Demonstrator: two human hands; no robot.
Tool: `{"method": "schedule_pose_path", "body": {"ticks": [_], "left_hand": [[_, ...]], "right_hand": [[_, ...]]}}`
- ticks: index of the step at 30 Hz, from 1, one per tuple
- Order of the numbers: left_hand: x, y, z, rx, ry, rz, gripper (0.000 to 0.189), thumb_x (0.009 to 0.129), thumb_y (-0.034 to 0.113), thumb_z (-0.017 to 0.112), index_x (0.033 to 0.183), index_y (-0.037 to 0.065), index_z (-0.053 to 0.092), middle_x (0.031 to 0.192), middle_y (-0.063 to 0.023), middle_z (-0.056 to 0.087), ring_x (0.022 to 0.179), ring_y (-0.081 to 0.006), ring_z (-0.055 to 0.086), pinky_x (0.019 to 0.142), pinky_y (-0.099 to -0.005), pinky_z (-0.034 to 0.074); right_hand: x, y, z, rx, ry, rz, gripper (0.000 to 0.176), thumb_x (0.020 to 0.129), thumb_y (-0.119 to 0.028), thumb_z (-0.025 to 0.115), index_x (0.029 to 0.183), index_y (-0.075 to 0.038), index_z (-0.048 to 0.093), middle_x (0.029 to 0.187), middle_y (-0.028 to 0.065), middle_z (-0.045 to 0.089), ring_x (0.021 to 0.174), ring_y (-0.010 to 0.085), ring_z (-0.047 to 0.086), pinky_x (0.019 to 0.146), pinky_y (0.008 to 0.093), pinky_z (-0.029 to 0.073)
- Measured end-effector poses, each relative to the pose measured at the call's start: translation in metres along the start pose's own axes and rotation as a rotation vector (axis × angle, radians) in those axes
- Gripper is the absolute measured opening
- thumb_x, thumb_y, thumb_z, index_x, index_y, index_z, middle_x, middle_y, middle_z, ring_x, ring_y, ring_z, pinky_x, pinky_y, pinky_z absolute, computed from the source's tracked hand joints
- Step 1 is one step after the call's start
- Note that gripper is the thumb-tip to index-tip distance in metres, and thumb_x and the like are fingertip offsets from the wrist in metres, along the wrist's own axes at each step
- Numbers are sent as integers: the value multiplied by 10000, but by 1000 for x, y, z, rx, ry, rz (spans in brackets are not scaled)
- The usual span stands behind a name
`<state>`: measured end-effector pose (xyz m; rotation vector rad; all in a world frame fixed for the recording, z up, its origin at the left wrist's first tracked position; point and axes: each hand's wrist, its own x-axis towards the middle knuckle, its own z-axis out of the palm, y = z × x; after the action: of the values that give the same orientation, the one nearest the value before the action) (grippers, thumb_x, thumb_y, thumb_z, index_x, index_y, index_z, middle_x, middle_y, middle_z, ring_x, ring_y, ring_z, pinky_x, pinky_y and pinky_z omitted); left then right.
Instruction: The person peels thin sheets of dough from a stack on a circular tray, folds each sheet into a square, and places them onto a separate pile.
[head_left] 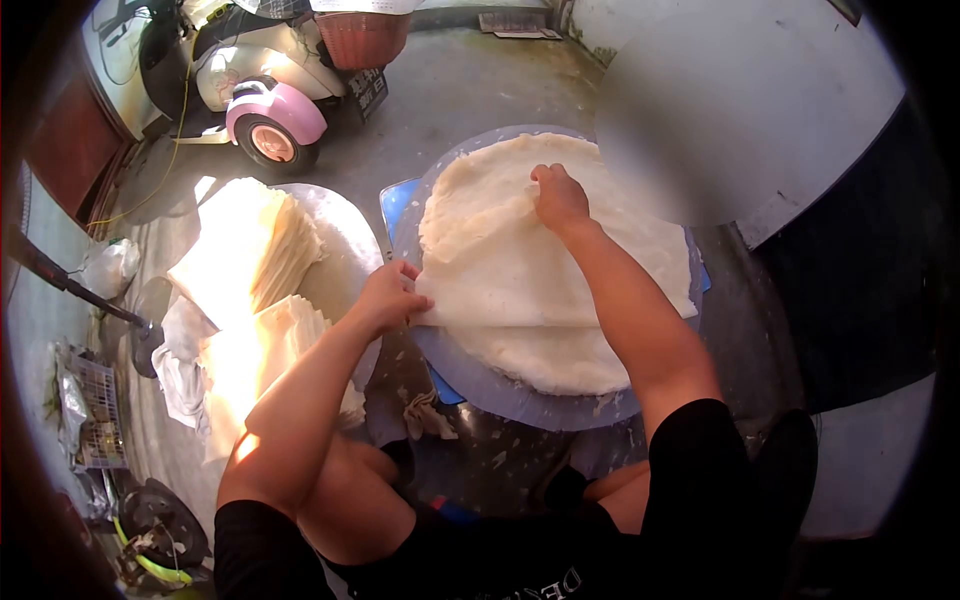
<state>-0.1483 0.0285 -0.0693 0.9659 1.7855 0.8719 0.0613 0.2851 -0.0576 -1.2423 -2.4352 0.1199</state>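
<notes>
The left hand [388, 297] pinches the top sheet [500, 265] at the tray's [500, 397] left edge, and the right hand [560, 200] grips its far part. The sheet crowns a stack [570, 362] that fills the tray. Folded sheets [250, 250] lie to the left.

Creamy white sheets [540, 290] on a translucent bluish tray [520, 395], pale yellow-white folded stacks [250, 250], pink-and-cream scooter [265, 85].

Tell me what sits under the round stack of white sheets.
A round, pale tray shows as a rim around the stack; blue corners of some support poke out beneath it. The stack covers the tray's middle and the rest of the support.
</notes>
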Motion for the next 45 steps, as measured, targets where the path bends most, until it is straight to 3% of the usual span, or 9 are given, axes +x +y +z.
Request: {"method": "schedule_pose_path", "body": {"ticks": [4, 7, 13, 21, 27, 37, 41, 43, 45], "left_hand": [[2, -6, 0, 81, 61, 38, 476, 724, 101, 844, 1115, 1, 590, 841, -98, 663, 696, -179, 651, 586, -320, 540], [2, -7, 0, -12, 66, -11, 390, 738, 104, 834, 1041, -9, 615, 817, -98, 662, 682, -178, 657, 557, -312, 532], [1, 10, -10, 91, -62, -144, 292, 789, 145, 803, 961, -3, 620, 860, -117, 670, 629, -176, 652, 526, -290, 526], [-5, 29, -14, -317, -179, -193, 208, 897, 218, 723, 953, 56, 607, 815, -60, 646, 681, -196, 667, 638, -336, 588], [-12, 32, -13, -468, -76, -83, 273, 959, 306, 663, 1057, 59, 596, 832, -56, 645, 712, -185, 664, 662, -325, 581], [-36, 39, 85, -438, -836, -26, 729, 976, 511, 599, 1450, -13, 417, 1350, -211, 567, 1226, -305, 586, 1014, -403, 516], [-26, 53, 91, -891, -598, -4, 929, 929, 663, 550, 1500, -25, 296, 1406, -241, 508, 1263, -345, 560, 1049, -437, 495], [-9, 63, 81, -1204, -76, -49, 737, 976, 533, 575, 1425, -22, 392, 1336, -227, 550, 1214, -341, 591, 1006, -431, 525], [7, 53, 75, -1089, 51, -4, 602, 984, 427, 584, 1357, -23, 438, 1280, -212, 580, 1159, -327, 620, 957, -414, 545]], "right_hand": [[-47, -45, -21, 168, 100, -180, 146, 851, -100, 600, 978, -75, 668, 1011, 157, 637, 920, 369, 653, 784, 465, 535], [-108, -92, -34, 304, -122, -347, 190, 847, -225, 686, 949, -64, 694, 971, 128, 643, 896, 332, 662, 786, 432, 541], [-155, -135, -38, -24, -275, -363, 508, 729, -393, 801, 1007, -1, 634, 992, 130, 602, 984, 294, 624, 817, 403, 531], [-126, -138, -10, -55, -227, -279, 212, 787, -206, 688, 911, -35, 705, 856, 182, 696, 813, 320, 716, 703, 430, 567], [-46, -112, -119, 669, -251, 347, 247, 852, -197, 581, 946, 6, 685, 806, 182, 701, 582, 304, 700, 548, 397, 560], [-24, -47, -315, 1560, 421, 250, 328, 957, -165, 581, 1209, 45, 572, 1088, 171, 665, 908, 287, 701, 625, 370, 620], [-76, 21, -286, 1725, 624, 302, 327, 982, -175, 538, 1246, 19, 549, 1109, 150, 672, 900, 266, 699, 581, 349, 599], [-116, 55, -246, 1810, 636, 465, 307, 978, -183, 546, 1239, -22, 570, 1087, 118, 687, 875, 246, 702, 575, 342, 591], [-159, 87, -189, 1782, 663, 675, 296, 972, -188, 550, 1238, -62, 584, 1065, 89, 698, 842, 226, 704, 573, 336, 584]]}}
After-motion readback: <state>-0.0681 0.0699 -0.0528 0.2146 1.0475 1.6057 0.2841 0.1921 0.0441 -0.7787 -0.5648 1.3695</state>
